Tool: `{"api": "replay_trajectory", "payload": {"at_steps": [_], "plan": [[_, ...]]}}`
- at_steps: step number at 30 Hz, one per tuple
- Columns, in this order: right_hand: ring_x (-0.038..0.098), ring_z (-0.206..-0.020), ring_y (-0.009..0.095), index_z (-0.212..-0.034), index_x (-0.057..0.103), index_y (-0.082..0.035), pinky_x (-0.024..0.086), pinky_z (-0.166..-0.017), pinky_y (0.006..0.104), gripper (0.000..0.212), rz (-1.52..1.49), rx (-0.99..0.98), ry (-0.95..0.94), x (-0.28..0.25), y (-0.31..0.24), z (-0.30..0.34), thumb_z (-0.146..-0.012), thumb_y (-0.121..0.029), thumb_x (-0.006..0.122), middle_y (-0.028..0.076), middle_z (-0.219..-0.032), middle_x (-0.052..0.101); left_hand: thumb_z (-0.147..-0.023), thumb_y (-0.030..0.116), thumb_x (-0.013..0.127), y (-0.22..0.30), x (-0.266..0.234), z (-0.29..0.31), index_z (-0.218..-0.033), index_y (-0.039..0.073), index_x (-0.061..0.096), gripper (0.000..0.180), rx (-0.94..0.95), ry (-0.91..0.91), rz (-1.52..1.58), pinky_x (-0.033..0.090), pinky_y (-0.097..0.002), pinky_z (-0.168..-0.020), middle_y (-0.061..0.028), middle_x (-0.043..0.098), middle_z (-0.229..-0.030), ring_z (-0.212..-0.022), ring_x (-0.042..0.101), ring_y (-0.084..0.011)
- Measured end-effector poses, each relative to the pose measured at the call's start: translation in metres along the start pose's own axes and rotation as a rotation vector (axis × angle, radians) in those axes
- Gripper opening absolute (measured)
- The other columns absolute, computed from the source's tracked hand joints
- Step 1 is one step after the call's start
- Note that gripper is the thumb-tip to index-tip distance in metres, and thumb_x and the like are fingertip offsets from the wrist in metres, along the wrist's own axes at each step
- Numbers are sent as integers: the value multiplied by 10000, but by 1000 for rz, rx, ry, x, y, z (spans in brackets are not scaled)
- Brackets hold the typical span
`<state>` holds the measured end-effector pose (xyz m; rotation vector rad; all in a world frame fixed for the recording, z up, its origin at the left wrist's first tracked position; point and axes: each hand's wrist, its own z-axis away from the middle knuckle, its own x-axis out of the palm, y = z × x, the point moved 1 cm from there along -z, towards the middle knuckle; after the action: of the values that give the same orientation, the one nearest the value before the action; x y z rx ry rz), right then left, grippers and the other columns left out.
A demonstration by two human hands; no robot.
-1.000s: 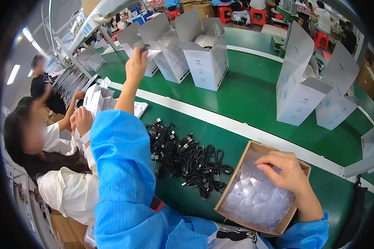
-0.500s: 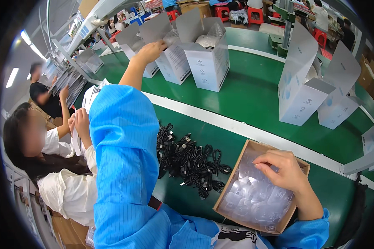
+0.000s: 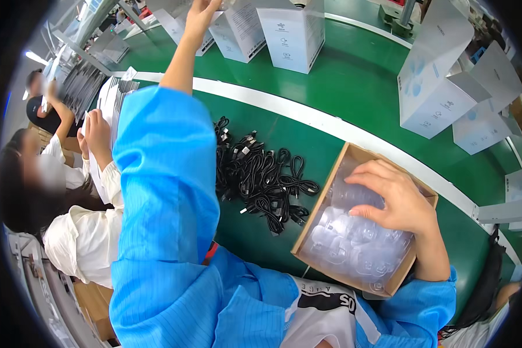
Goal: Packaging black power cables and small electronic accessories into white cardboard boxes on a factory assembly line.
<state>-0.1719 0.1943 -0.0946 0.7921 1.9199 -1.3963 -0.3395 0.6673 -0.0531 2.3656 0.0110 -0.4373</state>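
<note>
My left hand [image 3: 198, 16] is stretched far up over the green belt and touches the flap of an open white carton [image 3: 235, 32]; the frame's top edge cuts off its fingers. My right hand [image 3: 391, 200] lies inside a shallow brown cardboard box [image 3: 314, 235], its fingers curled over a clear plastic packet [image 3: 354, 197] on top of several others. A loose heap of coiled black cables [image 3: 261, 174] lies on the belt between my blue sleeve [image 3: 162, 191] and the cardboard box.
More open white cartons stand on the belt at top centre [image 3: 290, 35] and far right [image 3: 435, 87]. A white stripe [image 3: 330, 124] crosses the green belt. To my left a person in white [image 3: 81, 238] holds a stack of white sheets [image 3: 107, 98].
My left arm has reached further forward and up, to the white carton. The view has tilted down and closer. My right hand has stayed on the packets in the cardboard box.
</note>
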Motion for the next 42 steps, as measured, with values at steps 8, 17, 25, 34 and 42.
{"api": "replay_trajectory", "payload": {"at_steps": [8, 17, 25, 34, 42], "plan": [[546, -898, 271, -993, 632, -40, 437, -814, 367, 357, -110, 66, -51, 1, 16, 17, -689, -170, 769, 88, -917, 559, -801, 235, 688, 109, -3, 189, -984, 33, 646, 276, 243, -409, -455, 428, -398, -895, -112, 644, -996, -959, 591, -295], [573, -817, 203, -897, 603, -19, 456, -735, 328, 173, -207, -5, 28, -4, 16, 17, -773, -93, 698, 63, -841, 597, -865, 188, 612, 132, -26, 251, -909, 16, 597, 178, -1, -624, -572, 447, -378, -792, -106, 612, -819, -780, 584, -259], [572, -604, 85, -930, 600, 1, 461, -579, 222, 100, -830, 240, 192, -14, 10, 15, -866, -70, 628, 48, -789, 642, -947, 107, 496, 203, 37, 242, -1032, -2, 580, 161, -339, -416, 388, 447, -262, -654, -60, 556, -752, -730, 573, -154], [586, -672, 59, -1067, 612, 22, 456, -568, 192, 210, -989, 390, 148, -12, 17, 8, -909, -112, 575, 34, -845, 651, -692, 23, 623, 239, 86, 262, -1032, 41, 664, 343, 715, -592, 242, 473, -377, -854, -82, 639, -1022, -972, 608, -271], [526, -609, 36, -1062, 631, 29, 391, -516, 166, 231, -1129, 479, 237, -6, 14, 2, -921, -139, 555, 8, -794, 631, -733, 132, 652, 241, 74, 265, -1077, 48, 646, 354, 695, -551, 174, 399, -474, -973, -104, 614, -1117, -1104, 573, -269]]}}
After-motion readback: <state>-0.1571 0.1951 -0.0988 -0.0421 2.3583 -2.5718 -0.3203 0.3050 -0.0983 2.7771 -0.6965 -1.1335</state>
